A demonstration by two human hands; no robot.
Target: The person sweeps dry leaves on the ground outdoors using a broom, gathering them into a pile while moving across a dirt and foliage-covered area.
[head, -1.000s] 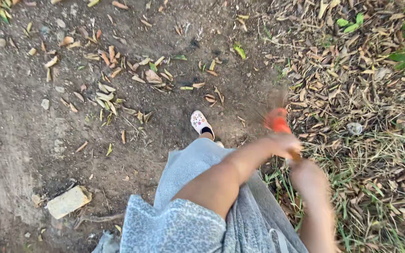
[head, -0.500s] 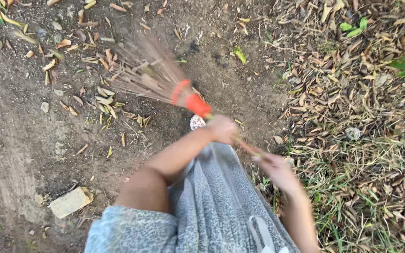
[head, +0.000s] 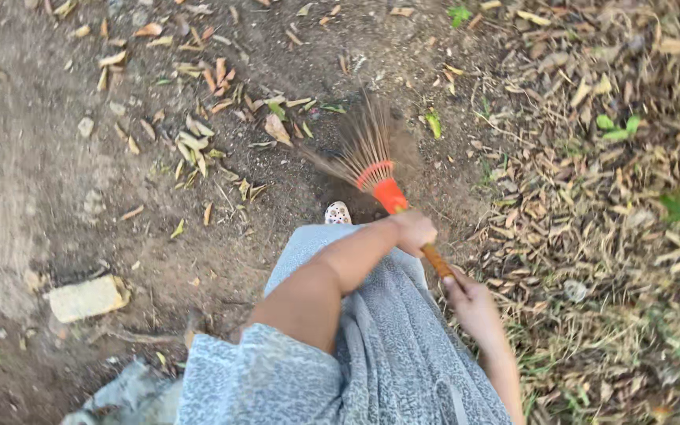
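I hold a stick broom (head: 371,161) with an orange collar and a fan of thin brown bristles. Its bristle tips rest on the bare dirt ahead of my foot. My left hand (head: 414,231) grips the wooden handle just below the orange collar. Lower on the same handle, my right hand (head: 470,303) is closed around it, near my hip. Grey patterned cloth (head: 387,346) covers my legs, and the toe of one light shoe (head: 338,212) pokes out beneath it.
Dry leaves (head: 198,138) lie scattered on the dirt to the left of the bristles. A thick bed of dry leaves and grass (head: 592,205) fills the right side. A pale flat stone (head: 84,297) sits at lower left.
The broom swung from my right side out to the left, then came back toward the middle. Both hands kept hold of the handle throughout.
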